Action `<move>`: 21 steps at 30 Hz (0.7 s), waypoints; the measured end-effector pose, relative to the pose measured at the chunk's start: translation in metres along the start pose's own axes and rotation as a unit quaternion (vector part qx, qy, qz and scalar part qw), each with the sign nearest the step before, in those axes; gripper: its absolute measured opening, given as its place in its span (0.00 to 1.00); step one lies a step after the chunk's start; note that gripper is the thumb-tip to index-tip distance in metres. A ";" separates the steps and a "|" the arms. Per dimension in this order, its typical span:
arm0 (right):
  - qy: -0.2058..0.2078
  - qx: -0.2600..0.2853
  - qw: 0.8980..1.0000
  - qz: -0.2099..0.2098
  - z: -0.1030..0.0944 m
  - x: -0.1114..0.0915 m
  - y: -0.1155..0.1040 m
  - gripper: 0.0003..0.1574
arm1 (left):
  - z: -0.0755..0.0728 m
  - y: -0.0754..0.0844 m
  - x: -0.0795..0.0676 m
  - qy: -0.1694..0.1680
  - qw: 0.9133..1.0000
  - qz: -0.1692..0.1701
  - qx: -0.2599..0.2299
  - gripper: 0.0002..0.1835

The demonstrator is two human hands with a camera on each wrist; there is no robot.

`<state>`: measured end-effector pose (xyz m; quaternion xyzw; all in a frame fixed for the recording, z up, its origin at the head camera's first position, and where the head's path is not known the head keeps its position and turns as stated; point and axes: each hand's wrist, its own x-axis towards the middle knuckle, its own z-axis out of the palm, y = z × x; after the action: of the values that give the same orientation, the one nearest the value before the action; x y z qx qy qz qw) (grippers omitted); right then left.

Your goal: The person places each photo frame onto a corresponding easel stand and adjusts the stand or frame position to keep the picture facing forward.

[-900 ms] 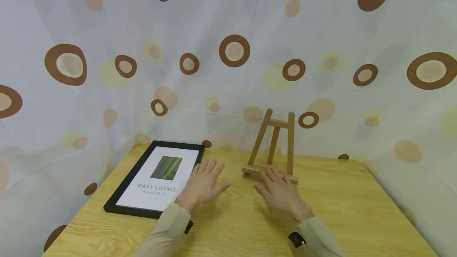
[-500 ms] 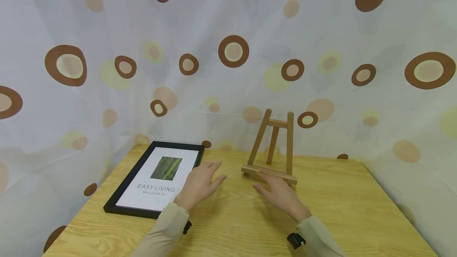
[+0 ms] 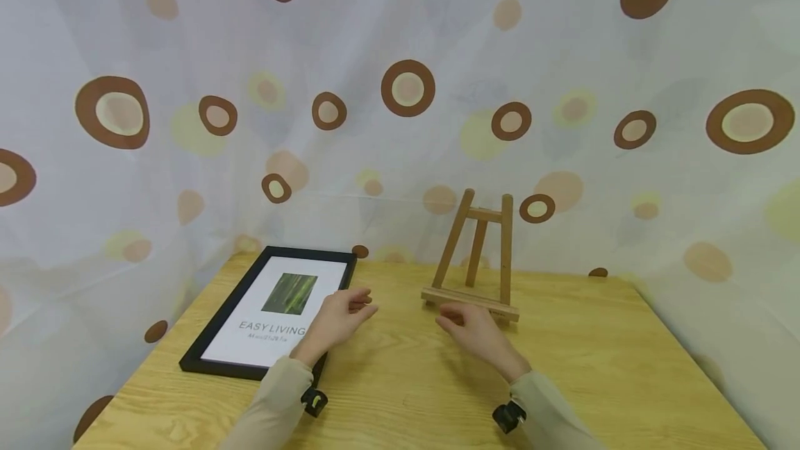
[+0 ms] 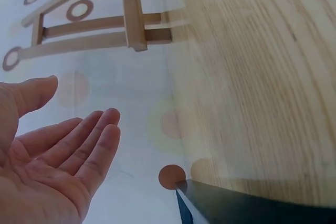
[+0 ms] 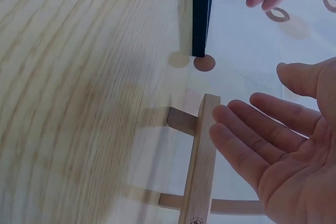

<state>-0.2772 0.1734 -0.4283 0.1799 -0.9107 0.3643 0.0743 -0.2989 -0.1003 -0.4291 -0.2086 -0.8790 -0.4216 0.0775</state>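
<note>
Relaxes left hand (image 3: 334,318) and right hand (image 3: 480,333) from splayed; empty, seemingly unengaged with black rectangular picture frame (image 3: 262,304) at left's nine o'clock, tan wooden easel (image 3: 476,252) at right's twelve.

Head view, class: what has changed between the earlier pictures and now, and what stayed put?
The left hand and right hand shifted slightly left, and their spread fingers drew together, loosely bent. Nothing was grasped or let go. The framed picture and wooden easel stayed put on the table.
</note>
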 end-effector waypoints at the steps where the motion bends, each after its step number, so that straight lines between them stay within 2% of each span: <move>1: 0.003 0.003 1.000 0.001 0.000 0.001 0.001 0.18 | -0.002 -0.001 0.000 0.000 1.000 -0.008 -0.008 0.24; 6: 0.007 0.027 1.000 -0.003 0.005 0.007 0.004 0.15 | -0.013 -0.010 0.000 0.007 0.997 -0.046 -0.054 0.21; 10: -0.011 0.063 0.998 0.005 0.011 0.011 0.007 0.14 | -0.022 -0.017 -0.006 0.005 0.991 -0.081 -0.104 0.16; 13: -0.024 0.096 0.995 0.020 0.013 0.013 0.008 0.16 | -0.028 -0.021 -0.011 -0.001 0.987 -0.093 -0.131 0.14; 17: -0.038 0.157 0.986 0.031 0.014 0.013 0.007 0.20 | -0.036 -0.028 -0.015 -0.008 0.986 -0.087 -0.142 0.14; 21: -0.065 0.229 0.970 0.051 0.017 0.014 0.008 0.23 | -0.045 -0.038 -0.016 -0.009 0.983 -0.099 -0.155 0.14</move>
<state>-0.2931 0.1632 -0.4415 0.1685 -0.8142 0.5536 -0.0474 -0.3024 -0.1616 -0.4328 -0.1336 -0.8199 -0.5567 -0.0064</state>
